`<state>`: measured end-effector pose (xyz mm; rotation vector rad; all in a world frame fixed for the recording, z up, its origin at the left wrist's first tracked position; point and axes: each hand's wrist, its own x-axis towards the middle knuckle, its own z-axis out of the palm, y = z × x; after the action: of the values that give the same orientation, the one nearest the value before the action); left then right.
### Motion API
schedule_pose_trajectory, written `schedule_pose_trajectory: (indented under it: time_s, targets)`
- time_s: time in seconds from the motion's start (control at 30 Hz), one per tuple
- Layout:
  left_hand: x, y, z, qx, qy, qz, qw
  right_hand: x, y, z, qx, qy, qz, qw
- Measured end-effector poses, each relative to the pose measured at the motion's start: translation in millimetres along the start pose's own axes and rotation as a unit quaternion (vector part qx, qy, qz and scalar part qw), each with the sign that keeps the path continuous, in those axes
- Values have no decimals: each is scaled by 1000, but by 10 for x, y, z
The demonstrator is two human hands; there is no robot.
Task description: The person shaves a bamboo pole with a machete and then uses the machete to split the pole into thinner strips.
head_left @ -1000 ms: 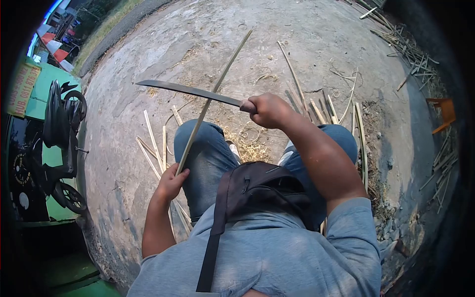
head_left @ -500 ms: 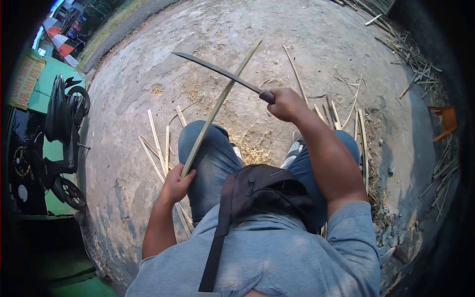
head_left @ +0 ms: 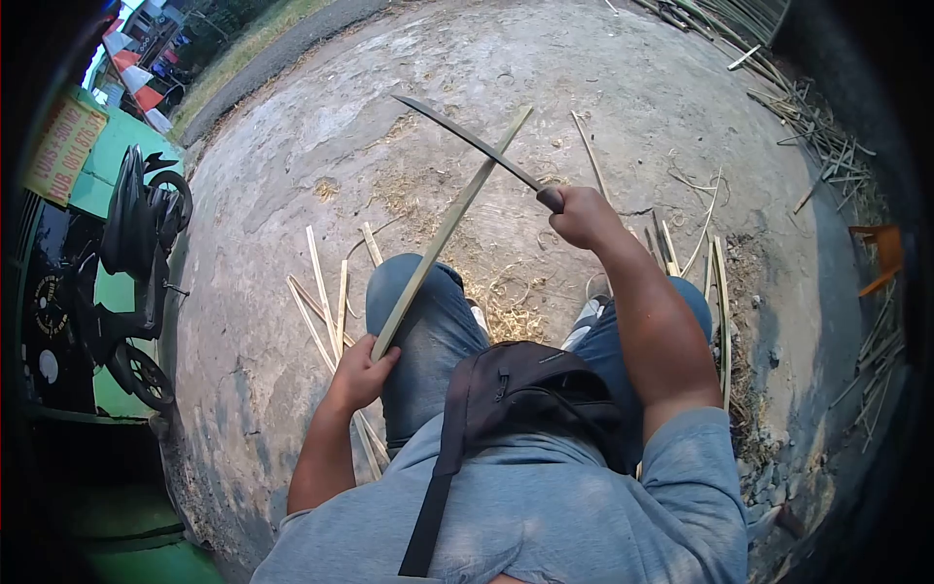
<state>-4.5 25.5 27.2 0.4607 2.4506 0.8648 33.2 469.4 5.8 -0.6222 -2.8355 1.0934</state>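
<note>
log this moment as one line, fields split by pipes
left hand: grips near end of bamboo strip | right hand: holds machete | blade: crosses strip near far end | shavings: on ground

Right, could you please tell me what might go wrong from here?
The long, dark, curved knife crosses the pale green wooden strip; if it slid down the strip, it might reach the left hand gripping the lower end.

The strip's lower part passes over the left knee, in blue denim, so a slip could cut the leg too.

The strip's far end looks unsupported, so it might swing or twist under the blade.
</note>
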Motion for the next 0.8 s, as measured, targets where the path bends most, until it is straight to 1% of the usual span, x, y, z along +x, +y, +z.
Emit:
schedule_pose_trajectory:
  time_s: [0.03, 0.07, 0.13, 0.2, 0.27, 0.37, 0.4, 0.47, 0.5, 0.53, 0.6, 0.7, 0.8]
  targets:
    - [9, -5, -10, 7, 0, 0, 1000, 19, 55, -8, 34, -8, 20, 999]
    - [18, -10, -13, 14, -1, -1, 1000, 23, 111, 1, 15, -11, 12, 1000]
    - [47, -55, -2, 12, -2, 6, 1000, -108, -12, -27, -24, -18, -3, 1000]
    - [73, -149, 27, -5, -2, 15, 1000, -176, -95, 74, -34, -55, -46, 997]
    - [62, -155, 48, -24, 6, 24, 999, -244, -244, 195, -94, -82, -128, 984]
    - [29, -118, 53, -24, 18, 26, 999, -359, -528, 178, -147, -72, -155, 974]
    - [9, -94, 48, -19, 21, 26, 999, -311, -476, 199, -136, -55, -154, 977]
    - [-12, -56, 45, -12, 22, 15, 1000, -151, -292, 217, -115, -21, -153, 981]
    - [-20, -36, 39, -9, 22, 10, 1000, -123, -289, 119, -107, -35, -85, 990]
    - [-27, -11, 26, 10, 22, 5, 1000, -51, -178, 119, -55, -27, -33, 998]
    - [-33, 61, 2, 48, 21, -3, 999, -27, -79, 45, -21, 14, 17, 1000]
    - [-46, 187, -26, 76, 19, -9, 997, -59, -45, 54, -45, -7, 44, 998]
    - [-12, 120, -9, 66, 15, -7, 998, -198, -186, 10, -67, -71, 4, 995]
